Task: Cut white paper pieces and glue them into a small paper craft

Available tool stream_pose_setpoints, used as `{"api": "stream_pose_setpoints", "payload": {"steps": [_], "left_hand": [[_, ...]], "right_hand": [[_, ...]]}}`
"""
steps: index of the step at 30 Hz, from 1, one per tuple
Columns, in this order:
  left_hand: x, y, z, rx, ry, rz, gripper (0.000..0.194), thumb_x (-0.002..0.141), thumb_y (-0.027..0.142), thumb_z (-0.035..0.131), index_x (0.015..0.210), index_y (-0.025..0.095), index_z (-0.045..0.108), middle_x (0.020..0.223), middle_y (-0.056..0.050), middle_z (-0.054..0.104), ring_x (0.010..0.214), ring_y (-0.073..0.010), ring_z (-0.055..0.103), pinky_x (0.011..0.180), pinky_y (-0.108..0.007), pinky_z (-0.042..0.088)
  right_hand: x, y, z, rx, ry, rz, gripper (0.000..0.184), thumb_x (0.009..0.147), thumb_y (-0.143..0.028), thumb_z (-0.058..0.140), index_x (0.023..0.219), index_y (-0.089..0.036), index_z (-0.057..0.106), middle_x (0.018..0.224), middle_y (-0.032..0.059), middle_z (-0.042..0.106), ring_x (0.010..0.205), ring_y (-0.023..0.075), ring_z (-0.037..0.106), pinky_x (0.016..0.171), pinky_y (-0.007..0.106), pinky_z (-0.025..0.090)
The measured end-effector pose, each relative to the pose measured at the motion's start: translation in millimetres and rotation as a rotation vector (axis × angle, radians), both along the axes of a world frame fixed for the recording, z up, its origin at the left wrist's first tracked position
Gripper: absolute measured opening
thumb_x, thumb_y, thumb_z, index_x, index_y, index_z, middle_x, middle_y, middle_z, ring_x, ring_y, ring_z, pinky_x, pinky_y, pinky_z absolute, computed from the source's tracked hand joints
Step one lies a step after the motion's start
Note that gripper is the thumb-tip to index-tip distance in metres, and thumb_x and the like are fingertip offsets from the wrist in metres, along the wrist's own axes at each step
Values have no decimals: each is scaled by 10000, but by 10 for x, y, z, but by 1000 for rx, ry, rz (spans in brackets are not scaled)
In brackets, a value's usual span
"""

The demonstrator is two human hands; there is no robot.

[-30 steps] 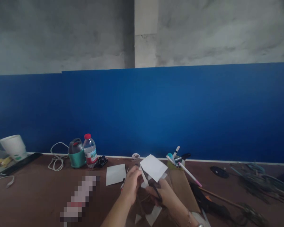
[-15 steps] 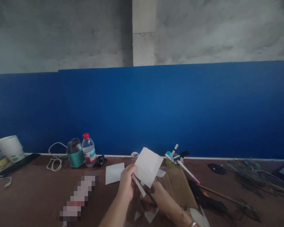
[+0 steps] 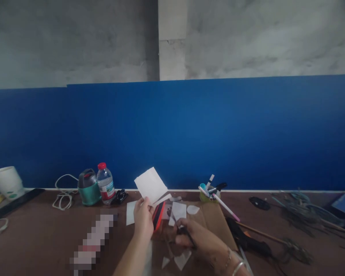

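The white sheet is raised in my left hand, its lower corner pinched between thumb and fingers. A narrow white strip sticks out beside it near the fingertips; I can't tell whether the two are joined. My right hand is curled closed around the dark scissors. Its fingers hide much of the handles, and I can't make out how far apart the blades stand. The blade tips overlap a white square in my view; contact is unclear.

A red-and-black item sits just beside my left hand, partly covered by it, as is another pale sheet. Right of the square I have a rounded white piece by the brown cardboard. Nearer me lie a larger scrap and a small triangular scrap. A pixelated patch obscures whatever is on the table to the left.
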State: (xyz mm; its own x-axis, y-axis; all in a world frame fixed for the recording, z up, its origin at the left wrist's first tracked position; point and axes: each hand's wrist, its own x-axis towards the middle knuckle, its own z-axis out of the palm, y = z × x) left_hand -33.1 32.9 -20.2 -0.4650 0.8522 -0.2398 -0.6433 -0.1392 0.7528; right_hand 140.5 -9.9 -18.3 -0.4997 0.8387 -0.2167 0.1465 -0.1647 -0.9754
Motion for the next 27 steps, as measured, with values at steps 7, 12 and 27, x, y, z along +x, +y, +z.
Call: {"api": "stream_pose_setpoints", "payload": {"steps": [7,12,27], "left_hand": [[240,-134,-39,80,122,-108,235,717,289,699,837,203,516,695,0,673,643,-155,670,594,-256,519],[312,-167,-98,82,184,-140,308,687,352,720,855,192,517,696,6,645,642,-152,650,576,-242,492],[-113,-4,29,-20,319,58,135,737,210,601,780,212,473,676,-15,654,709,-181,696,698,-311,558]], "right_hand": [[-150,107,-155,57,287,-663,509,586,-414,774,956,-206,493,638,-28,618,586,143,608,439,170,330],[-146,115,-105,36,312,-745,520,504,-354,780,909,-197,494,544,-37,604,488,130,560,410,173,310],[-25,128,-32,156,331,-912,421,527,-355,775,849,-217,541,543,-54,570,461,129,531,414,212,381]]}}
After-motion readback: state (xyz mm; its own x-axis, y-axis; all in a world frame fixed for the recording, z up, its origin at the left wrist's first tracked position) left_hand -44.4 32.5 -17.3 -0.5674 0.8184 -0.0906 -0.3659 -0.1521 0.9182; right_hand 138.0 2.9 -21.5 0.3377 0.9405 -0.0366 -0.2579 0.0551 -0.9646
